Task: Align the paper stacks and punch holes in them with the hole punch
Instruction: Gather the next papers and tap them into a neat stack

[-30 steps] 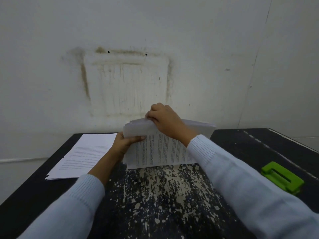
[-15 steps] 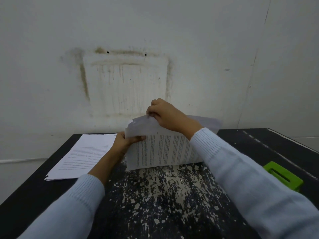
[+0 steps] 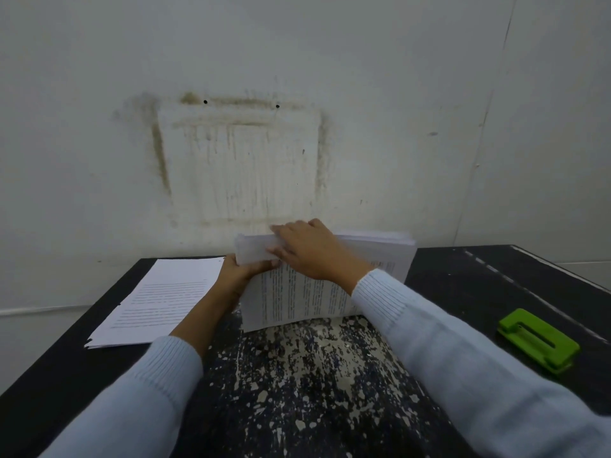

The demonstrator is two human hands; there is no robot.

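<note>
The printed lines on the paper stack (image 3: 297, 299) are too blurred to read, and its right half is partly covered by the right wrist and pale blue ribbed sleeve (image 3: 429, 325); its far face cannot be seen; the stack stands on its long edge near the middle of the table (image 3: 463, 276), tilted back toward the wall (image 3: 297, 61), its top edge thick, layered and slightly ragged; the left hand (image 3: 238, 276) grips the stack's left edge, thumb on the near face, the other fingers hidden behind the sheets; the right hand (image 3: 307, 249) lies flat over the top edge with fingers stretched out and close together, pressing on the sheets; a second stack of printed sheets (image 3: 158, 299) lies flat at the table's left edge, corners a little fanned; the glossy green hole punch (image 3: 539, 340), blocky with a long slot, sits near the right edge, well apart from both stacks; the black tabletop is worn to pale flecks at the near centre.
</note>
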